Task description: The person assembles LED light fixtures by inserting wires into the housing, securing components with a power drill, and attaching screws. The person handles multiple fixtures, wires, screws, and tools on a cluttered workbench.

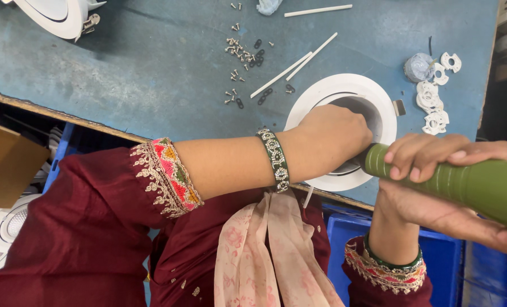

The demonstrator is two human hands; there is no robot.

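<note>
Left hand covers round white plastic lamp housing, fingers hidden, grip unclear; right hand grasps green cylindrical tool, tip hidden, far end cut off

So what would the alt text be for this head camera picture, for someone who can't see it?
A person's left hand steadies a round white lamp housing at the edge of a blue table, while the right hand holds a green powered screwdriver against it. Loose screws, thin white sticks and small white plastic parts lie scattered on the table.
</note>
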